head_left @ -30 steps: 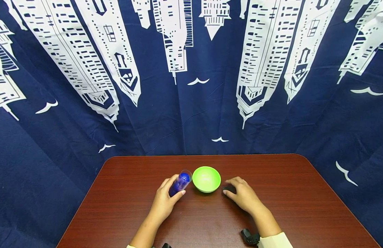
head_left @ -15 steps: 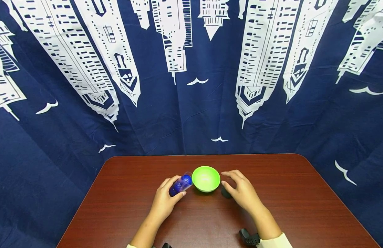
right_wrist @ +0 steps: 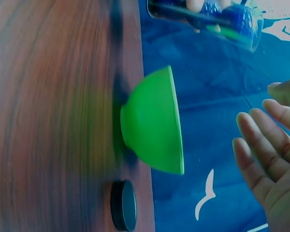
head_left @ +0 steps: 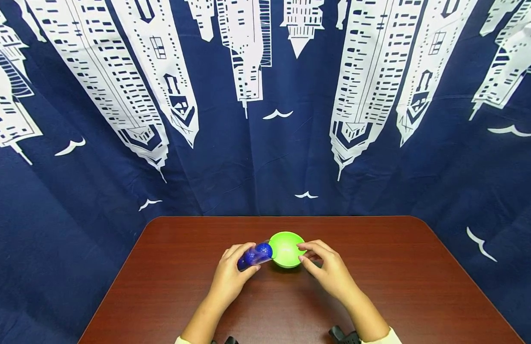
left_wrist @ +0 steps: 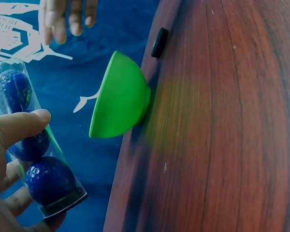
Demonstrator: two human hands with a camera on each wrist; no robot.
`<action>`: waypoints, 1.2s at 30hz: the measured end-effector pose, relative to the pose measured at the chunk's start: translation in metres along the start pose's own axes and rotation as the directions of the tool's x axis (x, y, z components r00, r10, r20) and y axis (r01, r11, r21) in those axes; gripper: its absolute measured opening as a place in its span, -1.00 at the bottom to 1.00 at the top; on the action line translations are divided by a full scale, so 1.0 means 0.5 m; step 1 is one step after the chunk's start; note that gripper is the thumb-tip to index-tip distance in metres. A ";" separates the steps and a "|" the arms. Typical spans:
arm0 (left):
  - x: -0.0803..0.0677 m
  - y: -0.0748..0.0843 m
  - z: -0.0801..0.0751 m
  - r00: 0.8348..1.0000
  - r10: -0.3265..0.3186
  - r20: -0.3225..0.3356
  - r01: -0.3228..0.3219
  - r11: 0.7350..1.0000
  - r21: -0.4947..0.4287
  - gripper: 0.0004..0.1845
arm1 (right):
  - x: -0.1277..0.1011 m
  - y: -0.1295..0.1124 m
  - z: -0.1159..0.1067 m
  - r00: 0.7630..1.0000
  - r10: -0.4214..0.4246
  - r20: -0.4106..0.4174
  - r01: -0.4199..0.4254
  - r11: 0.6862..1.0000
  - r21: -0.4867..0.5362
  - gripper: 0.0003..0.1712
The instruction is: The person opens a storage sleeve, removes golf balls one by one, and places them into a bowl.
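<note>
My left hand (head_left: 230, 274) grips a clear plastic tube (left_wrist: 58, 150) holding three blue dimpled golf balls (left_wrist: 50, 180). The tube has a black base (left_wrist: 64, 205) and leans right, its uncapped end by the left rim of a green bowl (head_left: 286, 248). In both wrist views, the tube is up off the table, higher than the bowl. My right hand (head_left: 332, 272) hovers at the bowl's right rim, fingers relaxed and holding nothing. A round black lid (right_wrist: 123, 205) lies on the table right of the bowl; in the head view my right hand hides it.
The brown wooden table (head_left: 377, 239) has its far edge a short way behind the bowl. A dark blue curtain (head_left: 222, 167) with white buildings and birds hangs beyond it. A black wrist strap device (head_left: 345, 335) sits on the right forearm.
The tube has tipped further toward the bowl, and its balls have shifted toward the uncapped end. My right hand has moved left and up, away from the black lid to the bowl's rim.
</note>
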State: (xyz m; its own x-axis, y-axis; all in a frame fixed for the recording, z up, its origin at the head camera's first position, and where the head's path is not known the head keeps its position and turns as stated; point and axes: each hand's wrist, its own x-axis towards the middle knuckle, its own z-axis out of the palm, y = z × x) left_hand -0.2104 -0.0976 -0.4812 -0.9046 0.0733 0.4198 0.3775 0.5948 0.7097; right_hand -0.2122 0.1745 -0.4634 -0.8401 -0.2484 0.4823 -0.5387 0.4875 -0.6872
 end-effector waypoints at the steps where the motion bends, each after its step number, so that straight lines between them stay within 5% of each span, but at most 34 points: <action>1: 0.000 0.001 0.001 1.000 0.012 -0.001 -0.012 1.000 0.015 -0.41 | -0.001 -0.002 0.003 1.000 -0.005 0.004 0.005 1.000 0.008 -0.68; 13: -0.002 0.006 0.008 0.986 0.152 -0.062 -0.134 0.963 0.232 -0.39 | -0.009 -0.014 0.044 0.997 -0.067 0.025 0.064 0.989 0.131 -0.59; 24: -0.002 0.017 0.009 0.952 0.299 -0.065 -0.255 0.894 0.369 -0.45 | -0.013 -0.015 0.076 0.995 -0.093 0.033 0.084 0.970 0.227 -0.51; 36: 0.000 0.019 0.001 0.915 0.402 -0.041 -0.335 0.812 0.478 -0.41 | -0.020 -0.012 0.088 0.998 0.006 0.065 -0.024 0.959 0.283 -0.49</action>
State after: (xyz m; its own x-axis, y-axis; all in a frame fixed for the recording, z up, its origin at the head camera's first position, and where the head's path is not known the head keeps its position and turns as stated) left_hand -0.2068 -0.0914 -0.4747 -0.6674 0.2731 0.6928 0.5153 0.8410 0.1649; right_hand -0.2035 0.1371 -0.4882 -0.8455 -0.2994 0.4422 -0.5148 0.2365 -0.8241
